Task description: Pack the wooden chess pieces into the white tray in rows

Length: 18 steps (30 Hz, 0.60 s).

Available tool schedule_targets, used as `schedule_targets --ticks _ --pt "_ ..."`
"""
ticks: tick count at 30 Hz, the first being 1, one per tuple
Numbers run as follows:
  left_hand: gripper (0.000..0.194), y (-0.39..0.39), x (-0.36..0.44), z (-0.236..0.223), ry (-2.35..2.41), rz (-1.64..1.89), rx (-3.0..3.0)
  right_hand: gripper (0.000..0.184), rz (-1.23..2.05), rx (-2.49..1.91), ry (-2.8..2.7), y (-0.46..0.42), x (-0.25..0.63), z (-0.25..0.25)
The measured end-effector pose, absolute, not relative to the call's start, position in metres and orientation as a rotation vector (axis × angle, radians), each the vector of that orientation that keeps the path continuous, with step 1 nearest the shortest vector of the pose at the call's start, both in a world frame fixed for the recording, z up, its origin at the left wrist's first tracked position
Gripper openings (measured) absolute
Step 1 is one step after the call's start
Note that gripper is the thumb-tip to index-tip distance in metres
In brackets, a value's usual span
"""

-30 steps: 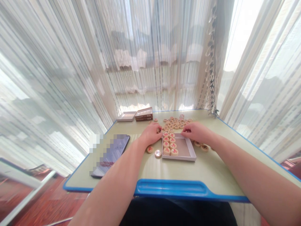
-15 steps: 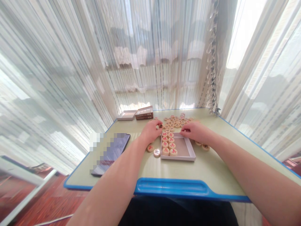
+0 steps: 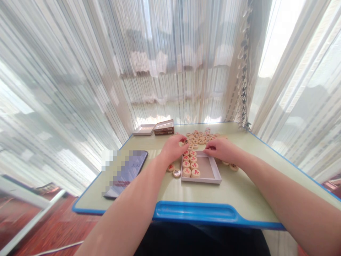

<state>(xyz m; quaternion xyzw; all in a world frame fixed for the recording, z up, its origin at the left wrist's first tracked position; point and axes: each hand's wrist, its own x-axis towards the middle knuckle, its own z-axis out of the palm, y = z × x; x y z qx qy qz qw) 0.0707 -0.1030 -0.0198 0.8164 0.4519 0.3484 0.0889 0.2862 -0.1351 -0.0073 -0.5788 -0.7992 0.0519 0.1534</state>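
My left hand [image 3: 174,147] is closed in a pinch on a round xiangqi piece [image 3: 186,141] with a dark character, just beyond the back left corner of a shallow white box [image 3: 210,179]. Two columns of red-lettered xiangqi pieces [image 3: 194,166] fill the box's left side, and its right side shows bare floor. My right hand [image 3: 217,146] is at the back right of the box, its fingertips pressed together by the rim. What those fingertips hold, if anything, is hidden.
More xiangqi pieces [image 3: 201,137] lie loosely heaped behind the box. A dark-lettered piece [image 3: 176,173] sits left of it, another piece [image 3: 233,167] right. A tablet [image 3: 128,174] lies at left. Stacked boxes [image 3: 164,128] and an open lid [image 3: 144,130] stand at the back left.
My left hand has moved slightly right with the piece, closer to the box's back left corner. My right hand stays almost where it was.
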Motion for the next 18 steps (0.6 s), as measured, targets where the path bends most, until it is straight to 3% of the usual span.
schedule_targets --ticks 8,15,18 --pt "0.027 -0.117 0.080 -0.011 1.163 1.036 2.501 0.028 0.108 -1.526 -2.209 -0.141 0.282 -0.002" --pt "0.028 -0.123 0.085 -0.011 1.066 1.052 2.467 0.044 0.234 -1.414 -2.221 -0.145 0.278 -0.003" --pt "0.027 -0.125 0.086 -0.009 1.056 1.066 2.461 0.041 0.327 -1.399 -2.206 -0.144 0.277 -0.004"
